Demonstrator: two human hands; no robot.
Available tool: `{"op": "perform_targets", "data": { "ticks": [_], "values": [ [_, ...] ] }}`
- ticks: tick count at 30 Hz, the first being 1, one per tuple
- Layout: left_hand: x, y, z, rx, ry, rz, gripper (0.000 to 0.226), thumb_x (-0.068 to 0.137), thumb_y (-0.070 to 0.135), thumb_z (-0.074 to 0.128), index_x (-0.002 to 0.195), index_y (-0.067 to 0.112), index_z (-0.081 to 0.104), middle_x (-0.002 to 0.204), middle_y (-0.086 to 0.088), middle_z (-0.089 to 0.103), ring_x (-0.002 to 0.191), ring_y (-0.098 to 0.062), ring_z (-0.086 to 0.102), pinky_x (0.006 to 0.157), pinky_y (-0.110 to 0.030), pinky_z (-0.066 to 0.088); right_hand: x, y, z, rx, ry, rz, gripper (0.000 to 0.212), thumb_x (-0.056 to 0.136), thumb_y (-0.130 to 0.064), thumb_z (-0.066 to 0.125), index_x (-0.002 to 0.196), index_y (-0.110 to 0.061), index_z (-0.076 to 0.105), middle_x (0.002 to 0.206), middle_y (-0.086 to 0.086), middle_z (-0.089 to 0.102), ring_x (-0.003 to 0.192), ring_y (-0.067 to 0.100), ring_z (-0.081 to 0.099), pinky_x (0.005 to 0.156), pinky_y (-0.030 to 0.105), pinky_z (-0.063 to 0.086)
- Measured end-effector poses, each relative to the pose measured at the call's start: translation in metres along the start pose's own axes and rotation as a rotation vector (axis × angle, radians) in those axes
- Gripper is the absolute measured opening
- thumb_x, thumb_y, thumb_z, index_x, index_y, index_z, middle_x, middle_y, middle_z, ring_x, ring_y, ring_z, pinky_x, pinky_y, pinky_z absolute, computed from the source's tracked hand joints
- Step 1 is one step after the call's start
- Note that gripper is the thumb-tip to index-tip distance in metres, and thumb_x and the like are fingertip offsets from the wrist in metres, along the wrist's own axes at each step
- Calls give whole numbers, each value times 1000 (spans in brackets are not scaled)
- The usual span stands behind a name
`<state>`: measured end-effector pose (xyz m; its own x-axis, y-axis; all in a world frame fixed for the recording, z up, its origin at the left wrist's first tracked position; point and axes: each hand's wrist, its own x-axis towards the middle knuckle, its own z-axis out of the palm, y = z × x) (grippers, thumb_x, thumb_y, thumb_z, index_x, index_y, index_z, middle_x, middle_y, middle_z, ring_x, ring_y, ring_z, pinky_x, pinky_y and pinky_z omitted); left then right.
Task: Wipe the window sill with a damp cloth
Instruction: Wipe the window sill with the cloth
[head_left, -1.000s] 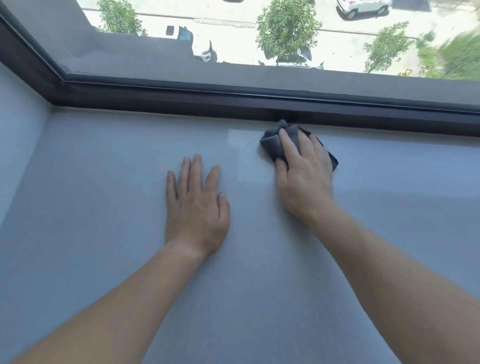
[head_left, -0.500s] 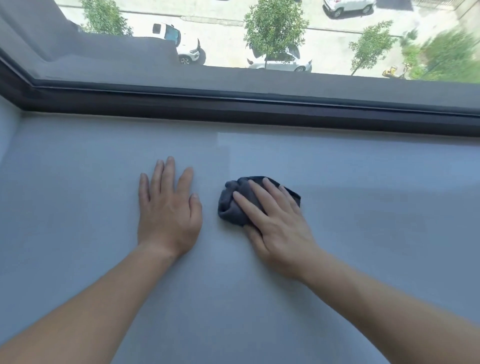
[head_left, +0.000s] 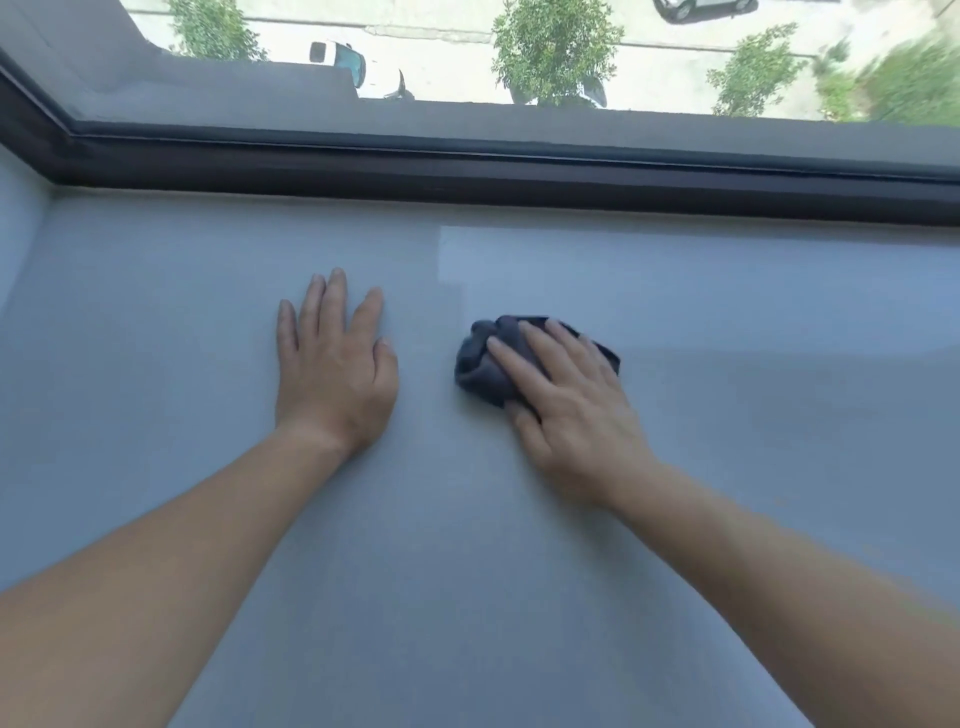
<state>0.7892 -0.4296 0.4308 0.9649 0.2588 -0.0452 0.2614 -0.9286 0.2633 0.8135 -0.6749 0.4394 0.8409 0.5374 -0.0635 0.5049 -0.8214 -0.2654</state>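
- The dark cloth (head_left: 475, 366) lies bunched mid-sill, well back from the window frame (head_left: 467, 171) at 12 o'clock, which it touched a second ago.
- The right hand (head_left: 576, 410) presses it down with straight, spread fingers, not curled round it.
- The left hand (head_left: 335, 374) stays flat, fingers extended, on the window sill (head_left: 467, 571) at 9 o'clock of the cloth. The gap between them is slightly wider than half a second ago.
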Motion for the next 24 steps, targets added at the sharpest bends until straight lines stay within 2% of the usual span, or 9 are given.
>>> {"op": "perform_targets", "data": {
  "ticks": [2, 4, 7, 10, 13, 16, 18, 22, 24],
  "values": [
    [0, -1, 1, -8, -4, 1, 62, 91, 39, 20, 150, 23, 30, 164, -11, 10, 151, -24, 0, 121, -48, -5, 24, 12, -8, 39, 55, 245, 57, 100, -40, 37, 155, -38, 21, 164, 0, 20, 152, 26, 9, 124, 43, 5],
    [2, 0, -1, -53, -16, 1, 62, 89, 38, 24, 149, 21, 32, 164, -12, 12, 151, -25, 1, 121, -49, -6, 23, -3, -2, 59, 109, 368, 57, 101, -39, 35, 155, -37, 18, 164, 1, 17, 151, 27, 8, 124, 44, 3],
    [2, -3, -13, -209, -59, 21, 66, 84, 34, 31, 147, 16, 36, 162, -14, 17, 151, -29, 6, 120, -52, -8, -22, -44, 18, 44, 92, 129, 58, 98, -41, 39, 154, -37, 27, 163, 2, 25, 151, 28, 14, 124, 45, 5],
    [-23, -9, -25, -210, -13, 81, 60, 86, 30, 36, 142, 12, 42, 158, -16, 28, 149, -32, 14, 120, -55, -1, -39, -31, 12, 15, -10, -57, 57, 97, -43, 39, 152, -37, 31, 161, 0, 29, 151, 26, 17, 124, 42, 10],
    [-80, -11, -24, -166, 13, 132, 52, 88, 33, 38, 136, 17, 48, 156, -13, 32, 149, -31, 18, 120, -56, 0, -13, -8, 1, 5, 33, 179, 57, 100, -40, 39, 155, -37, 24, 163, 0, 23, 151, 26, 13, 124, 42, 8],
    [-128, -13, -15, -105, -71, 126, 57, 90, 41, 30, 143, 25, 44, 162, -7, 23, 151, -25, 9, 119, -56, -5, -13, -29, 5, 42, 90, 344, 56, 102, -39, 35, 156, -35, 20, 164, 0, 19, 151, 27, 10, 123, 44, 7],
    [-141, -18, -10, -22, -105, 155, 62, 91, 45, 26, 149, 26, 38, 164, -6, 16, 152, -25, 6, 119, -59, -3, -44, -55, 16, 53, 80, 270, 57, 100, -42, 36, 155, -35, 23, 164, 0, 20, 152, 26, 10, 124, 46, 7],
    [-140, -20, -6, 66, -117, 164, 62, 93, 46, 23, 152, 28, 30, 165, -5, 11, 152, -25, 2, 118, -60, -2, -112, -74, 24, 14, -74, -66, 54, 100, -47, 33, 153, -39, 27, 163, -2, 25, 153, 23, 13, 124, 44, 10],
    [-141, -19, -3, 87, -120, 159, 62, 93, 46, 22, 153, 30, 27, 165, -4, 8, 152, -24, -1, 118, -60, -3, -100, -55, 18, -10, -79, -55, 56, 99, -45, 35, 154, -39, 26, 163, -3, 24, 153, 23, 12, 124, 44, 10]
  ]
}}
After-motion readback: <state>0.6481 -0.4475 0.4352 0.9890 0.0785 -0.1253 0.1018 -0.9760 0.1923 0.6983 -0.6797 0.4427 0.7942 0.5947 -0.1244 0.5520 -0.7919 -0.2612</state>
